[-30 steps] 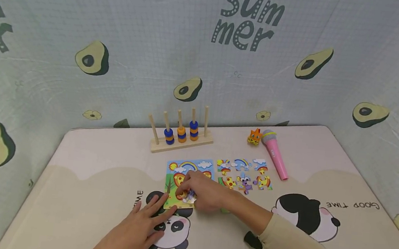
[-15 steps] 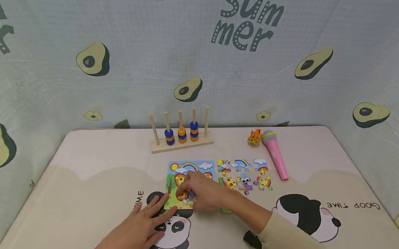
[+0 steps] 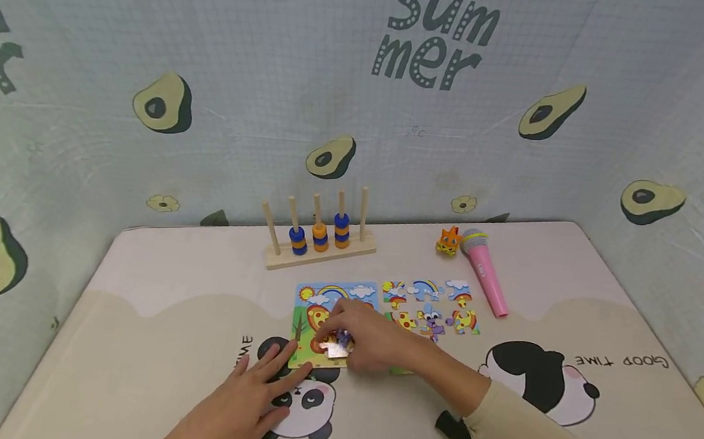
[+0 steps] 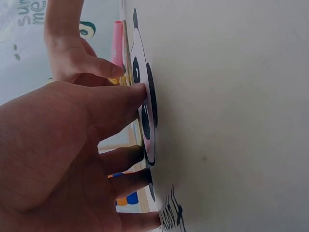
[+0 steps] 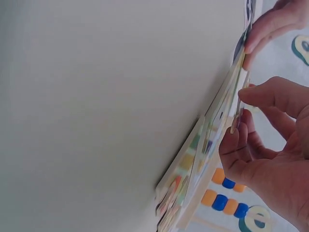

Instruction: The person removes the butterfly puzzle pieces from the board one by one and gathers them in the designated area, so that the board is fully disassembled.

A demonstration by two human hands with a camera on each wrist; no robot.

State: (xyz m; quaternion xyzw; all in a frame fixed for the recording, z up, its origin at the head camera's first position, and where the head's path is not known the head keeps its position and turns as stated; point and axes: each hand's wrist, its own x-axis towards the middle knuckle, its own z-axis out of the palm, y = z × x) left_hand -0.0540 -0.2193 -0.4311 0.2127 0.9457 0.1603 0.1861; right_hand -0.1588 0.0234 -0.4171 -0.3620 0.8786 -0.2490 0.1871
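Note:
My right hand (image 3: 366,332) pinches a jigsaw piece (image 3: 338,349) between thumb and fingers, low over the lower middle of a colourful puzzle board (image 3: 301,314). A bright glint shows on the piece in the head view. Seen from the right wrist, the piece (image 5: 238,116) is thin and edge-on, tilted against the board. My left hand (image 3: 243,401) lies with fingers spread beside the lower left corner of the board, fingertips right at its edge. Part of the board's picture is hidden beneath my right hand.
Several loose puzzle pieces, among them a rainbow one (image 3: 427,290) and a purple one (image 3: 431,319), lie right of the board. Behind stands a wooden bead counter (image 3: 283,261). A small orange toy (image 3: 449,241) and a pink microphone (image 3: 486,275) are at back right.
My right hand has shifted slightly right, and the pinched piece now catches the light more strongly than half a second ago. The left hand stays in place.

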